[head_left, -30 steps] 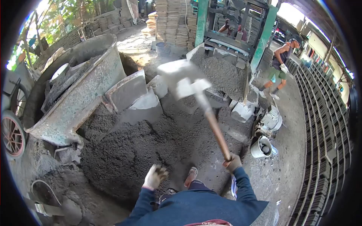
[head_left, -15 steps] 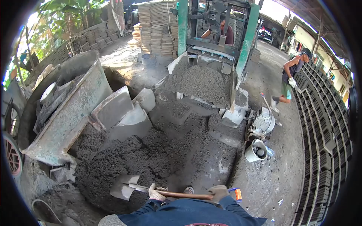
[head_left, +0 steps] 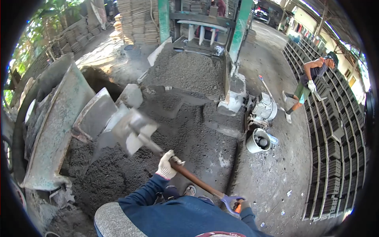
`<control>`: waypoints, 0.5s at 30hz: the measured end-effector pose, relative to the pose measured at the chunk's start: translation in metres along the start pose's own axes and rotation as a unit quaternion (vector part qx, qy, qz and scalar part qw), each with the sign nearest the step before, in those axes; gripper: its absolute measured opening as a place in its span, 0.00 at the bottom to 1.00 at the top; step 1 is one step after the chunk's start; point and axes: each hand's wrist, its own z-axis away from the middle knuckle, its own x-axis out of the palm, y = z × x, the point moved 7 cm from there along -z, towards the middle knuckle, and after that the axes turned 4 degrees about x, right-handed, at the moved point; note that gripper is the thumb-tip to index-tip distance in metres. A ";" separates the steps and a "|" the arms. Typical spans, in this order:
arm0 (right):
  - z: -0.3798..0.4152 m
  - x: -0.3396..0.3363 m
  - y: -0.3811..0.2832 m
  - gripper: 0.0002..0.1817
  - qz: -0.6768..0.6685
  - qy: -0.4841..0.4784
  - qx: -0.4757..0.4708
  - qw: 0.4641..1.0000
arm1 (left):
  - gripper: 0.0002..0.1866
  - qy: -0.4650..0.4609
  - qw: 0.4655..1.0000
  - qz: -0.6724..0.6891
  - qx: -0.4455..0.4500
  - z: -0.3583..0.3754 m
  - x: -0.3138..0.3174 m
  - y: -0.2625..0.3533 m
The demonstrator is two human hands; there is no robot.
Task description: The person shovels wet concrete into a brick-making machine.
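Note:
A shovel (head_left: 199,184) with a wooden shaft slants across in front of my body. My left hand (head_left: 167,166), in a pale glove, is wrapped round the shaft's lower part. At the far end, my right hand (head_left: 244,205) is closed at the blue-and-orange D-shaped grip (head_left: 233,202), its fingers partly hidden. Smeared by motion, the shovel blade (head_left: 134,130) hangs over the left part of the dark, moist mix (head_left: 114,170) on the ground. No load can be made out on the blade.
Ahead, a heap of grey mix (head_left: 189,73) lies before a green-framed machine (head_left: 164,21), with a person partly hidden behind. A large metal drum (head_left: 55,126) stands left. Right are a motor (head_left: 264,106), a bucket (head_left: 257,141), a walking co-worker (head_left: 316,75) and block racks (head_left: 335,158).
The shovel blade has risen forward off the mix, with my left hand lifted along with it. My right hand now sits at the D-grip. The view has shifted; the co-worker has stepped.

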 end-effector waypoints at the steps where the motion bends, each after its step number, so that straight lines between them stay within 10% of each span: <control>1: -0.004 -0.006 0.022 0.04 -0.074 -0.016 0.039 0.996 | 0.09 -0.055 0.998 -0.015 -0.012 -0.006 0.031 -0.005; 5: 0.033 -0.001 0.059 0.07 -0.233 -0.275 0.012 0.933 | 0.07 -0.229 0.970 -0.034 -0.076 -0.026 0.142 -0.035; 8: 0.097 0.030 0.044 0.05 -0.220 -0.057 -0.049 0.973 | 0.08 -0.184 0.969 -0.132 -0.100 -0.070 0.169 -0.063; 15: 0.141 0.144 0.005 0.08 -0.228 -0.030 -0.072 0.971 | 0.08 -0.139 0.960 -0.149 -0.192 -0.214 0.193 -0.019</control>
